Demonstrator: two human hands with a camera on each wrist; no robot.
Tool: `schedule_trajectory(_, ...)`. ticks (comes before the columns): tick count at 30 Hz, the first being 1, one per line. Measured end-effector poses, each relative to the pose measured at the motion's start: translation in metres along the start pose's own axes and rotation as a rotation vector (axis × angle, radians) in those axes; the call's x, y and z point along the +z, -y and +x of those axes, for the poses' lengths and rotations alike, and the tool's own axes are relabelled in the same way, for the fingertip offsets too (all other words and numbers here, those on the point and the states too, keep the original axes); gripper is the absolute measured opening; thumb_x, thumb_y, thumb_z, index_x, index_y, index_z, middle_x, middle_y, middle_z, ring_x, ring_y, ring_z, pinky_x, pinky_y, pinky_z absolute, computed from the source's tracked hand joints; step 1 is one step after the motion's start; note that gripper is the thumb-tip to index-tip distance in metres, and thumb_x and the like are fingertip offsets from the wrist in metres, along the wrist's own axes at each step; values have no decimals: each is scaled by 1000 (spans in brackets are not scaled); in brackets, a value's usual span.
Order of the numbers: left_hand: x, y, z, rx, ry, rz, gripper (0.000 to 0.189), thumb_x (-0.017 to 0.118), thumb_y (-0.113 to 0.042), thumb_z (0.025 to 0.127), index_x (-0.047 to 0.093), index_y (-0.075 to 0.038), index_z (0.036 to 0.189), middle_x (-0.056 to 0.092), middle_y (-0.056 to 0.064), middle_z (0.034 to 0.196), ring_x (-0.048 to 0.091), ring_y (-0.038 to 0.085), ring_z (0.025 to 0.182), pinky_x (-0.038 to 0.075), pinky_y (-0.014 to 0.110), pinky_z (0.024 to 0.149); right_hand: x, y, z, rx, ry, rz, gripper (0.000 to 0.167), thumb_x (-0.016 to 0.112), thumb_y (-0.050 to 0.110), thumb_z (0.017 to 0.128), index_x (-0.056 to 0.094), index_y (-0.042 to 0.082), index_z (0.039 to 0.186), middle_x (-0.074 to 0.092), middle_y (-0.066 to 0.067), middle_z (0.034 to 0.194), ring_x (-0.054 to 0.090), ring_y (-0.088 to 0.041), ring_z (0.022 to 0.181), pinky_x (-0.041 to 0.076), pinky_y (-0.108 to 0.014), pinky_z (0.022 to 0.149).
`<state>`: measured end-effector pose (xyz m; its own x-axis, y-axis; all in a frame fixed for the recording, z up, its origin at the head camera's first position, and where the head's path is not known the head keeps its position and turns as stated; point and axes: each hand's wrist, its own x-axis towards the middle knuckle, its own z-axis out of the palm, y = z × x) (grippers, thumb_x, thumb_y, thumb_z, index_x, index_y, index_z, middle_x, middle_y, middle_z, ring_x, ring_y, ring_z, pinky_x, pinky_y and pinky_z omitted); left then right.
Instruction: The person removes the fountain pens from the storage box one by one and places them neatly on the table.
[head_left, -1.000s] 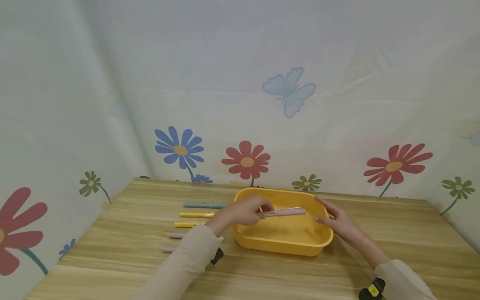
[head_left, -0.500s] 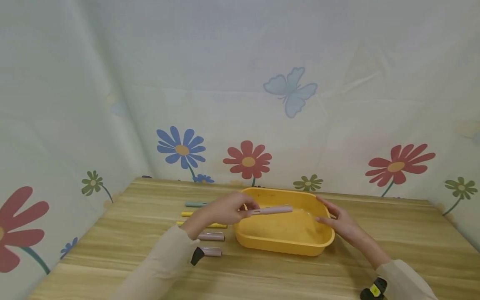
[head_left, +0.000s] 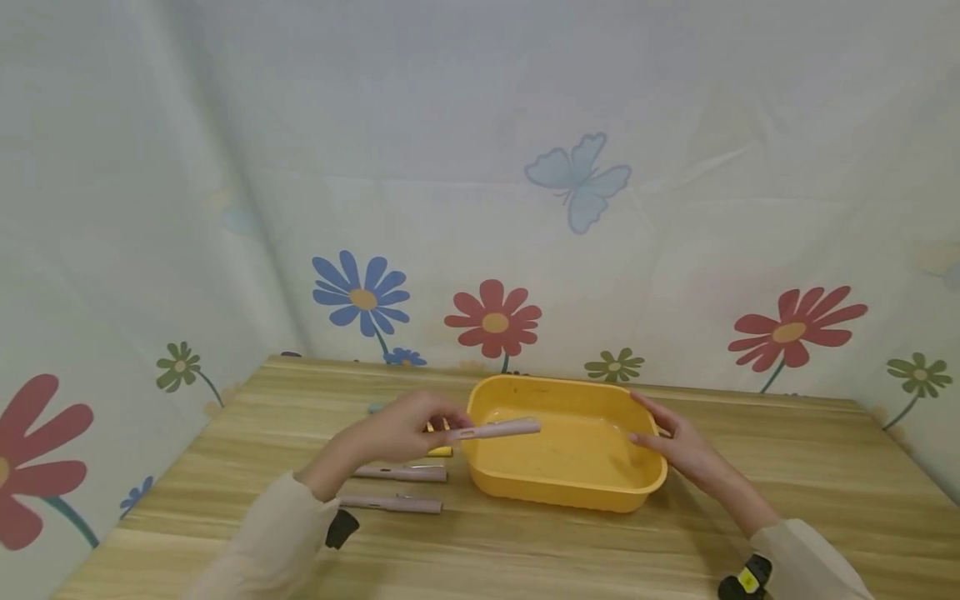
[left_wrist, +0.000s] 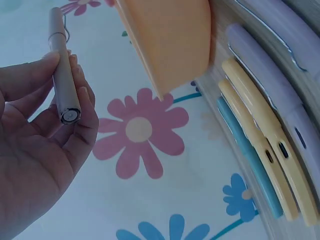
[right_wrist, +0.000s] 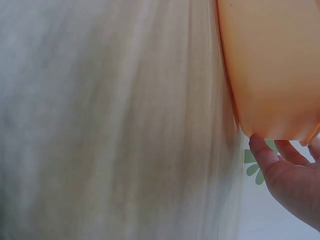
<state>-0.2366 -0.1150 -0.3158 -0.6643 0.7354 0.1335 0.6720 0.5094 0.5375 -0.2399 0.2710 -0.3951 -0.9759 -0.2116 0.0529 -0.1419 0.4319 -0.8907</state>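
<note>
My left hand (head_left: 405, 429) pinches a light purple pen (head_left: 504, 429) between thumb and fingers, above the table at the left end of a yellow plastic basket (head_left: 558, 490). In the left wrist view the pen (left_wrist: 64, 85) stands nearly upright, its round end facing the camera. At the basket's right end my right hand (head_left: 684, 446) grips the rim, thumb on the inner side. The right wrist view shows thumb and fingers against the basket's end wall (right_wrist: 280, 75). Two more purple pens, the nearer one (head_left: 397, 503) in full length, lie left of the basket.
Beyond the purple pens lie two yellow pens (left_wrist: 270, 135) and a teal pen (left_wrist: 251, 159), side by side and mostly hidden by my left hand in the head view. A wood-grain table (head_left: 540, 558) carries everything. Behind it hangs a flowered cloth (head_left: 420, 167).
My left hand has moved left with the purple pen, from over the basket to its left rim. The purple pens on the table show more fully. The right hand and basket stay put.
</note>
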Motion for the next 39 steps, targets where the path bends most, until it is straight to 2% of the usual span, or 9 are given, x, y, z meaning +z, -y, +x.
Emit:
schedule_trajectory(6, -5, 8, -21, -5, -6, -32, 16, 61, -2, 84, 68, -7, 98, 64, -2, 85, 52, 7, 69, 49, 22, 64, 0, 2, 0, 6, 4, 11, 70, 61, 18, 86, 23, 5, 143, 18, -25, 146, 26, -46, 127, 40, -47, 93)
schedule_trajectory(13, -8, 15, -49, -43, 1, -60, 19, 61, 1, 83, 69, -6, 99, 66, 1, 85, 53, 4, 68, 50, 22, 63, 1, 2, 1, 21, 6, 12, 69, 61, 17, 87, 23, 5, 144, 17, -24, 147, 24, -46, 128, 38, -49, 94)
schedule_trajectory(17, -10, 19, -63, -42, 32, -55, 18, 62, -1, 83, 69, -6, 98, 67, -1, 87, 55, 3, 70, 50, 21, 62, 1, 3, 1, 20, 2, 19, 70, 61, 17, 86, 24, 5, 144, 17, -24, 147, 24, -46, 128, 39, -48, 93)
schedule_trajectory(19, -11, 22, -68, -33, 44, -45, 18, 62, -1, 83, 69, -6, 98, 67, -1, 89, 57, 3, 72, 50, 20, 61, 1, 3, 1, 13, 2, 25, 70, 61, 16, 86, 23, 5, 143, 16, -25, 147, 25, -46, 128, 41, -46, 93)
schedule_trajectory(25, -10, 28, -81, -89, 59, -71, 18, 63, -2, 83, 69, -8, 99, 67, -3, 92, 59, 2, 77, 50, 20, 64, 1, 4, 2, 23, 2, 39, 70, 61, 14, 86, 23, 5, 144, 16, -25, 147, 27, -47, 127, 42, -45, 91)
schedule_trajectory(29, -6, 31, -90, -77, 82, -122, 17, 64, -4, 83, 70, -8, 98, 68, -3, 90, 59, 2, 74, 51, 21, 62, 1, 4, 2, 33, 5, 38, 71, 62, 16, 86, 22, 5, 144, 16, -26, 146, 28, -47, 126, 41, -47, 92)
schedule_trajectory(39, 6, 43, -105, -54, 101, -164, 15, 66, -7, 81, 72, -8, 95, 67, -6, 86, 57, 0, 72, 50, 21, 61, 1, 3, 3, 19, 6, 41, 69, 61, 16, 87, 23, 5, 144, 17, -26, 146, 27, -46, 127, 41, -47, 92)
